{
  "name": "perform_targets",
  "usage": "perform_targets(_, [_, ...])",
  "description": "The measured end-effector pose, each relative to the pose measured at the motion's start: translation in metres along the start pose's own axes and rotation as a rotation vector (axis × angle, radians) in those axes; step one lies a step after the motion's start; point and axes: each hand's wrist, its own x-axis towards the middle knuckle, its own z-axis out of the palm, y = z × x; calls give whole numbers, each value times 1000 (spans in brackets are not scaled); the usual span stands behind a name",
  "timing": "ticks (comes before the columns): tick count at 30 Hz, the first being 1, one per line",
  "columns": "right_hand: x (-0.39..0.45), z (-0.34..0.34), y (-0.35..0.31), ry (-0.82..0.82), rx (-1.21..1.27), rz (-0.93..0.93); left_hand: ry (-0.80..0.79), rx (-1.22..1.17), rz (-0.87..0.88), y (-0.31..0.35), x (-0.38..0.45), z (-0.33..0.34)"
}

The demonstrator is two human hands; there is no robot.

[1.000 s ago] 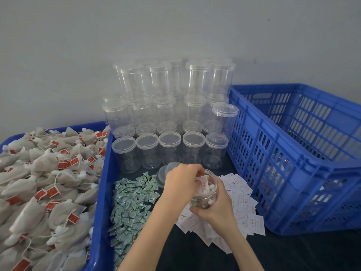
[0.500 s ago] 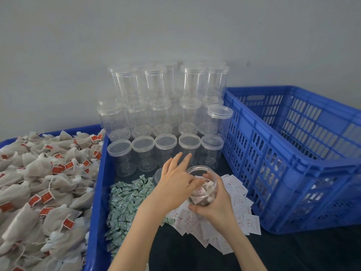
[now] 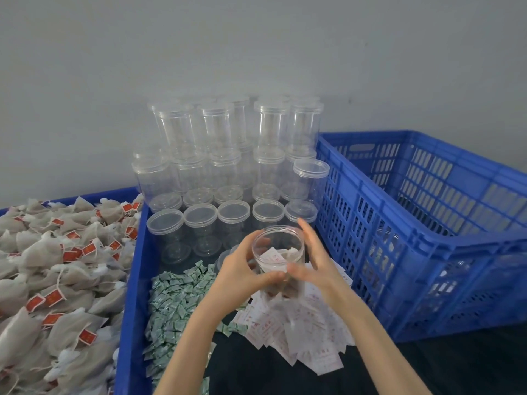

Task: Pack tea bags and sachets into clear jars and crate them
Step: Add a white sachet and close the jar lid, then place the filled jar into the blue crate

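A clear lidless jar (image 3: 278,252) sits between both hands above the white sachets (image 3: 302,329). It holds a white sachet and some tea bags. My left hand (image 3: 242,269) grips its left side, thumb across the front and fingers behind. My right hand (image 3: 316,260) lies against the jar's right side with straight fingers pointing up. Green sachets (image 3: 176,297) are heaped to the left of the hands. Tea bags (image 3: 57,266) with red tags fill the tray at far left.
Several empty lidded jars (image 3: 228,166) are stacked against the wall behind the hands. A large blue crate (image 3: 427,243) stands to the right, with jars dimly showing through its wall. A loose lid (image 3: 225,256) lies behind my left hand. The blue tray wall (image 3: 128,309) divides tea bags from sachets.
My left hand came out of the jar's mouth and moved to grip its left side. My right hand's fingers straightened along the right side. The jar rose slightly.
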Motion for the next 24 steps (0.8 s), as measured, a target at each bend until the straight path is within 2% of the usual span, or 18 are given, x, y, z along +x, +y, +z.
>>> perform_targets(3, [10, -5, -24, 66, -250, -64, 36, 8, 27, 17, -1, 4])
perform_targets(7, [23, -4, -49, 35, -685, -118, 92, -1, 34, 31, 6, 11])
perform_targets(12, [32, -19, -75, 48, -871, -173, 110, -10, 121, 40, 12, 17])
perform_targets(17, [33, -58, -112, 75, -839, -189, 184, -137, 206, 50, 23, 26])
perform_targets(20, [28, -90, -138, 191, -772, -233, 219, -164, 231, 56, 28, 32])
perform_targets(24, [22, -139, -167, 381, -737, -271, 156, -110, 223, 64, 35, 46])
